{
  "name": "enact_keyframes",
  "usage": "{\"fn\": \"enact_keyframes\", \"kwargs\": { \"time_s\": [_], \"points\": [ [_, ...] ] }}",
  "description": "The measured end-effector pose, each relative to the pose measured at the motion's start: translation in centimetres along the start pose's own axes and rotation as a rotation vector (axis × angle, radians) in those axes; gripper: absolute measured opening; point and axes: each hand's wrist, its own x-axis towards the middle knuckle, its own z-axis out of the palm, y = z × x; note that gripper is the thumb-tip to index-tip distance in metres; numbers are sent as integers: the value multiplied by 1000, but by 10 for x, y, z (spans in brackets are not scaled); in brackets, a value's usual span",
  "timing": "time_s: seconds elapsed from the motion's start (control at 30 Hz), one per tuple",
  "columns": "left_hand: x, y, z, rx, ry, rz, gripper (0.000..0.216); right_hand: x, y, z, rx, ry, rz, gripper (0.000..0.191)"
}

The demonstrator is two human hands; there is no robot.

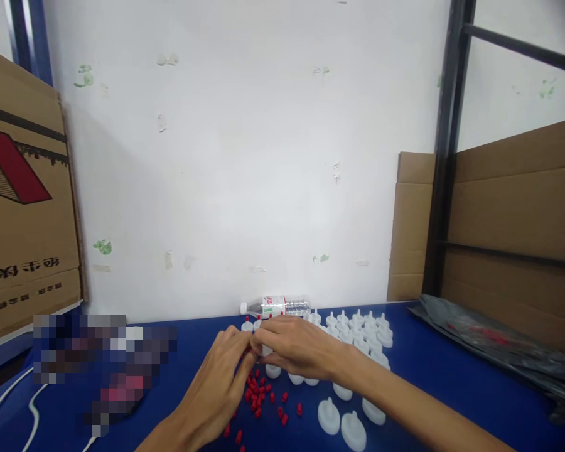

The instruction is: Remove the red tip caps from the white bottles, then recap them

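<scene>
My left hand (219, 383) and my right hand (294, 344) meet over the blue table, fingertips pinched together and touching. A bit of white shows between the fingers, but what they grip is mostly hidden. Just below them lies a loose scatter of small red caps (254, 402). White round plastic pieces with a narrow spout, such as this spouted lid (328, 415), stand in rows to the right, partly behind my right forearm. Beyond my fingers, several spouted pieces (247, 326) carry a red cap on the tip.
A clear plastic bottle (274, 306) lies on its side against the white wall. Cardboard boxes stand at the left (28, 188) and right (513, 226). A grey plastic bag (494, 342) rests at the right edge. White cables (32, 408) and blurred items lie at left.
</scene>
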Motion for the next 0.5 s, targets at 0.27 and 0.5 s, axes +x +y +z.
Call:
{"fn": "enact_keyframes", "kwargs": {
  "time_s": [0.27, 0.5],
  "points": [
    [10, 2, 1, -351, -13, -170, 55, -6, 23, 13, -146, 106, -1, 25],
    [8, -19, 3, -48, 6, -212, 47, -36, 76, 13, 7, 210, 490, 27]
  ]
}}
